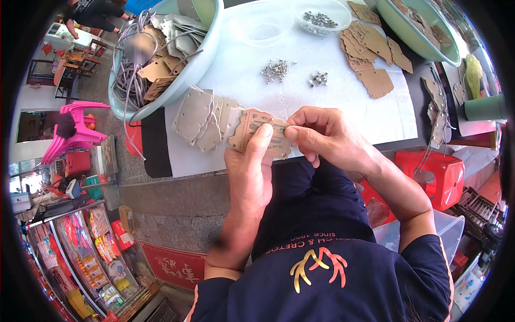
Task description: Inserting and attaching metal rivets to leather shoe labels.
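In front of my body, my left hand (249,174) grips a tan card tag (249,126) with wavy edges and dark print, its thumb lying across the face. The thumb and forefinger of my right hand (335,137) pinch the tag's right edge; whether a small part sits between them is hidden. Just left of the tag, overlapping grey-backed tags (194,115) lie on the table's white cover (236,70). Beyond my hands are a pile of small metal rivets (275,71) and a smaller pile of metal caps (318,79). More tan tags (373,81) lie at the right.
A pale blue basin (213,51) at the left holds tags and grey cords. Behind stand a clear tub (343,24) of metal pieces and an empty clear lid (260,35). A green basin (456,53) is far right. Red stools (445,180) stand below the table's right side.
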### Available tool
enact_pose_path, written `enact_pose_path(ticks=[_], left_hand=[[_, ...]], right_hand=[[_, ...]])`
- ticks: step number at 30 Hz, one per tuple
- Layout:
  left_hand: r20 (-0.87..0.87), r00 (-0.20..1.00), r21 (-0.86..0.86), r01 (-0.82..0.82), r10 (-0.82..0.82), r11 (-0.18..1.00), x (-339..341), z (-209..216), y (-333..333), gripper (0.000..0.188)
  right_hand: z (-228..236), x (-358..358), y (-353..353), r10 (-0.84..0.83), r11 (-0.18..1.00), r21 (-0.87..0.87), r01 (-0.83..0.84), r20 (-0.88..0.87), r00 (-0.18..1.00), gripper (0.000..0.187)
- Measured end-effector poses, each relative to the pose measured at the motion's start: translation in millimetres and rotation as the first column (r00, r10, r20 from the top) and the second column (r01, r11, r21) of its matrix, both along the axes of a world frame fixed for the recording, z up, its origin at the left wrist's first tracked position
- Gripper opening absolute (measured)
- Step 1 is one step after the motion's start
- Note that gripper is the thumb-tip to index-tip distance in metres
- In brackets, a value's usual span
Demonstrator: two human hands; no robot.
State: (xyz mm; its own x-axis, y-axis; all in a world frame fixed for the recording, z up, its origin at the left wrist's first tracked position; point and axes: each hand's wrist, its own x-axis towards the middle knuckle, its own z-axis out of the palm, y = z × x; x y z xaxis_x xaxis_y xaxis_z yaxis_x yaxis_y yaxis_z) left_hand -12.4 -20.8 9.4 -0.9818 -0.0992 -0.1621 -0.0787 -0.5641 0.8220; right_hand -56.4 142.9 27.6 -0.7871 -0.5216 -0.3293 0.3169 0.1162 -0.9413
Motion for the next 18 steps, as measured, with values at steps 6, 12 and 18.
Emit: enact_pose_path(ticks=[6, 12, 18], left_hand=[[-0.012, 1.0, -0.017, -0.003, 0.003, 1.0, 1, 1, -2, 0.025], [-0.022, 1.0, -0.033, -0.003, 0.002, 0.999, 1, 1, -1, 0.021], [-0.048, 0.999, -0.074, 0.005, -0.008, 0.997, 1, 0, -1, 0.016]], right_hand=[[-4, 1, -1, -0.007, 0.999, -0.045, 0.005, -0.025, 1.0, 0.026], [-3, 6, 0, -0.049, 0.999, 0.005, 0.05, -0.081, 0.996, 0.021], [-7, 10, 2, -0.008, 1.0, -0.021, 0.006, -0.062, 0.998, 0.019]])
